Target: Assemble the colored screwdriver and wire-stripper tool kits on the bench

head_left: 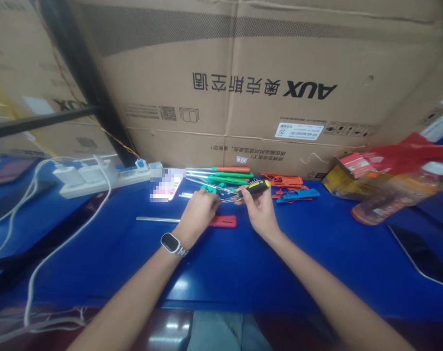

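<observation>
Screwdriver: I have the yellow-and-black screwdriver near the middle of the frame, handle tilted up to the right; its shaft seems to run down and left toward the other fingers, but I can't make out the tip.
Slip risk: If the tip skids off whatever it meets, I judge it could jab the left hand, because the two sets of fingers work so close together.
Small-part risk: A green piece sits right at the left fingertips; a loose pinch could let it drop among the tools behind, where greens blend.
Right grip: The right hand is closed around the screwdriver's handle, thumb and fingers wrapped on it.
Left grip: Fingers curled in, hardly any gap that I can see; whether they pinch the green piece or only touch it, I can't tell from here.
Red tool: The red tool lies just below centre, partly hidden by the left hand and wrist; a dropping forearm might knock it.
Tool row: Green tools and an orange one lie behind the hands, crowded enough to snag a sleeve-less wrist or finger, I'd guess.
Right of centre: Orange parts and a blue part lie beside the right hand.
Bench: All this rests on the blue bench.
</observation>
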Motion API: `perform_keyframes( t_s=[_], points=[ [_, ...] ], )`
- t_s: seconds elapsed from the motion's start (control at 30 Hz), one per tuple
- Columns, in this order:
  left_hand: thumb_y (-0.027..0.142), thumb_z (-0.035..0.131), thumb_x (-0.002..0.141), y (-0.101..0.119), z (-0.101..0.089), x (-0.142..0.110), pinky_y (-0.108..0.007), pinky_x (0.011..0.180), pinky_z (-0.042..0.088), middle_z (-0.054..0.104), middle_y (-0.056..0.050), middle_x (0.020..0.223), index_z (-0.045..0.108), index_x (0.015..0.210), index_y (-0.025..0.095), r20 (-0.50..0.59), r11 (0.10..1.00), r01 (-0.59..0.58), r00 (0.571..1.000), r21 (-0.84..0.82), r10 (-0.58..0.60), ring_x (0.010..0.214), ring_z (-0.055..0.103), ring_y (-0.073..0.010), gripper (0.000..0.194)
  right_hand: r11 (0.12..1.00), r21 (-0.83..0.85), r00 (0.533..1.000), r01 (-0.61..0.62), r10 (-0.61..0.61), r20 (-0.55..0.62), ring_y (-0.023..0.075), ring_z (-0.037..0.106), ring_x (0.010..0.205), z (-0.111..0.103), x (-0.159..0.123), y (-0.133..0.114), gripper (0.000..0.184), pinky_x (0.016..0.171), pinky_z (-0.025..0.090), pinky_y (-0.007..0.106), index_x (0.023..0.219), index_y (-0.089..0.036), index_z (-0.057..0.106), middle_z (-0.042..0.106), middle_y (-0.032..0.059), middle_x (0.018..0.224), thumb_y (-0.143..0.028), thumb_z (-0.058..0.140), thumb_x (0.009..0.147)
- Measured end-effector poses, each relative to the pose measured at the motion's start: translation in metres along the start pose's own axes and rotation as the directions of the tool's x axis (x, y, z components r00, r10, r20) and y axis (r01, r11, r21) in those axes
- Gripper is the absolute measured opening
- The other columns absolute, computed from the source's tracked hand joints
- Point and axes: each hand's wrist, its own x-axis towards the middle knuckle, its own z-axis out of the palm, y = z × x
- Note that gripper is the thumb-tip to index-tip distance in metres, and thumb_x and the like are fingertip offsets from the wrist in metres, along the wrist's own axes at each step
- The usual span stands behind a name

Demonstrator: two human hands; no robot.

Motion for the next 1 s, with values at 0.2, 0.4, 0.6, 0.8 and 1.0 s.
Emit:
perform_keyframes(
  t_s=[0.2, 0.4, 0.6, 0.8, 1.0],
  points=[
    [0.011, 0.051, 0.092, 0.011, -0.002, -0.002, -0.038, 0.072, 0.044, 0.066, -0.01, 0.075, 0.069, 0.077, 0.018, 0.028, 0.995, -0.06, 0.998, 0.08, 0.058, 0.085, 0.058, -0.0288, 0.024, 0.999, -0.035, 0.997, -0.017, 0.02, 0.076, 0.0155, 0.07, 0.062, 0.003, -0.002, -0.005, 0.029, 0.046, 0.054, 0.026, 0.104, -0.027, 0.037, 0.071, 0.003, 0.096, -0.043, 0.059, 0.092],
    [0.022, 0.06, 0.092, 0.014, 0.001, -0.002, -0.038, 0.076, 0.048, 0.068, -0.01, 0.086, 0.069, 0.089, 0.017, 0.022, 0.998, -0.002, 1.0, -0.069, 0.003, 0.089, 0.06, -0.0275, 0.01, 1.0, -0.009, 1.0, 0.01, -0.009, 0.03, 0.0149, 0.07, 0.061, 0.004, 0.002, -0.008, 0.028, 0.057, 0.059, 0.03, 0.102, -0.028, 0.035, 0.069, -0.0021, 0.085, -0.042, 0.058, 0.093],
    [0.049, 0.074, 0.08, 0.002, 0.002, -0.007, -0.04, 0.094, 0.049, 0.064, -0.008, 0.114, 0.065, 0.114, 0.022, 0.131, 0.915, -0.161, 0.966, -0.37, 0.222, 0.105, 0.06, -0.0258, 0.044, 1.0, 0.004, 1.0, 0.015, -0.015, -0.021, 0.0118, 0.063, 0.051, -0.01, 0.008, -0.014, 0.03, 0.05, 0.053, 0.025, 0.1, -0.028, 0.034, 0.067, -0.0054, 0.077, -0.043, 0.06, 0.093],
    [0.034, 0.069, 0.085, -0.003, 0.016, -0.006, -0.037, 0.088, 0.051, 0.063, -0.008, 0.106, 0.068, 0.104, 0.019, 0.22, 0.895, -0.088, 0.955, -0.437, 0.201, 0.096, 0.061, -0.0227, 0.024, 1.0, -0.014, 0.999, 0.02, -0.019, 0.038, 0.0104, 0.059, 0.048, -0.012, 0.009, -0.014, 0.029, 0.048, 0.049, 0.023, 0.101, -0.028, 0.036, 0.063, -0.0075, 0.071, -0.042, 0.06, 0.093],
    [0.035, 0.067, 0.086, -0.004, 0.026, -0.003, -0.037, 0.082, 0.05, 0.062, -0.007, 0.097, 0.068, 0.1, 0.019, 0.135, 0.918, -0.075, 0.981, -0.389, 0.137, 0.089, 0.06, -0.0229, 0.022, 1.0, -0.023, 0.997, 0.019, -0.018, 0.072, 0.0118, 0.064, 0.054, -0.005, 0.007, -0.006, 0.028, 0.053, 0.054, 0.025, 0.104, -0.028, 0.037, 0.067, -0.005, 0.078, -0.042, 0.059, 0.093]
  ],
)
